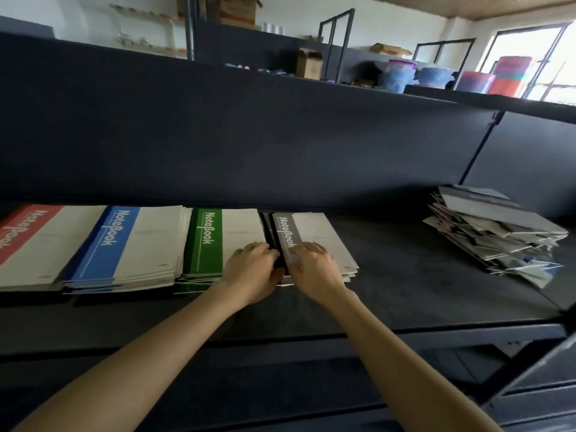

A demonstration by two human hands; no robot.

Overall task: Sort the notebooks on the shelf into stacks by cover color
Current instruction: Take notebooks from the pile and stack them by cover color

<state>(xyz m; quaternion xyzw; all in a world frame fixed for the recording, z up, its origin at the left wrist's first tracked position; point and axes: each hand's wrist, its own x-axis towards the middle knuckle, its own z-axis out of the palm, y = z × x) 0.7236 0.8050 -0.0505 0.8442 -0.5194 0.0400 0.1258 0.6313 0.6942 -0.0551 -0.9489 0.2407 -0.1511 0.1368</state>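
Four notebook stacks lie side by side on the dark shelf [389, 275]: a red stack [28, 244] at far left, then a blue stack [124, 244], a green stack [215, 241] and a grey stack [314, 238]. My left hand [254, 272] sits at the green stack's near right corner, fingers curled against the grey stack's dark spine edge. My right hand [314, 269] rests on top of the grey stack near its front left corner, fingers bent over the cover. Whether either hand pinches a notebook is hidden where the hands meet.
A loose, messy pile of notebooks [495, 238] lies at the shelf's right end. A dark upper shelf board [249, 145] overhangs the stacks. Boxes and coloured containers stand on shelving behind. A metal frame post [480, 151] rises at right.
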